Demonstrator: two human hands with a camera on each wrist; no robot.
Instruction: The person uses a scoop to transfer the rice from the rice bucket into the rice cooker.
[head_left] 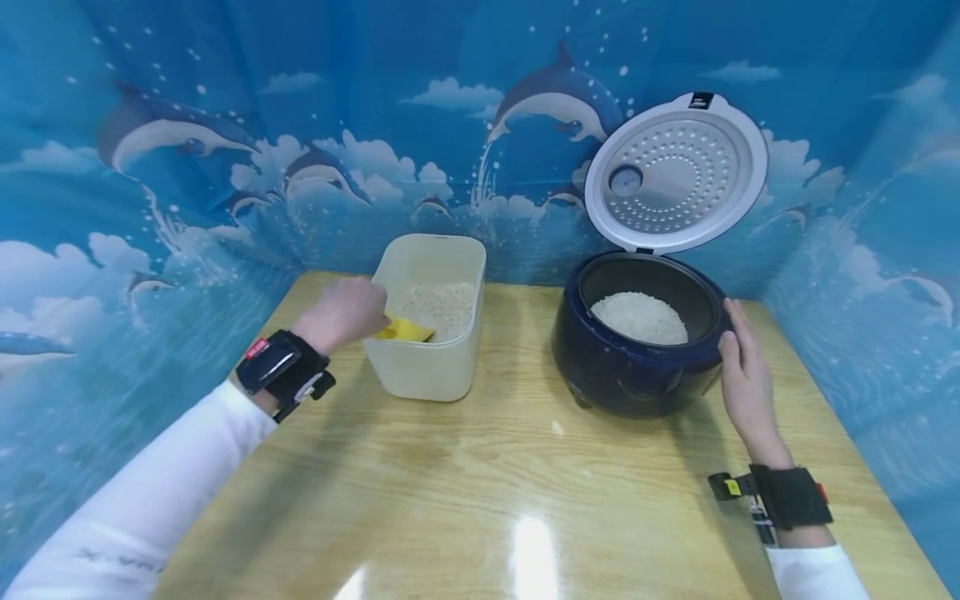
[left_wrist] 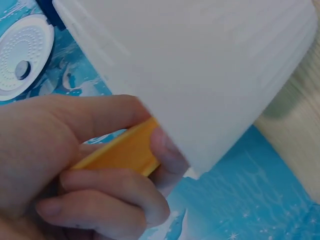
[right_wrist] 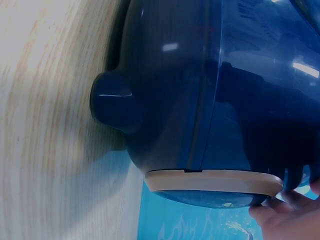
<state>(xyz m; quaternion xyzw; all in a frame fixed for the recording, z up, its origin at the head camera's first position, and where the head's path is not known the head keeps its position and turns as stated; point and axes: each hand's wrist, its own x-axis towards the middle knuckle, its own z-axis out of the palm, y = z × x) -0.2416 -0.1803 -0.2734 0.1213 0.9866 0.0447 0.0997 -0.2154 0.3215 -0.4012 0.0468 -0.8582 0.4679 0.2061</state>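
My left hand grips a yellow scoop by its handle, over the near left rim of a cream-coloured bin. The scoop's end points into the bin, close to the rice inside. In the left wrist view, fingers curl around the yellow handle beside the bin's wall. My right hand rests against the right side of a dark blue rice cooker, fingers laid along its rim. White rice lies in the cooker's pot. Its lid stands raised.
Both containers stand on a wooden table, the bin left and the cooker right. A blue curtain with dolphins hangs behind and on both sides. The raised lid leans back close to the curtain.
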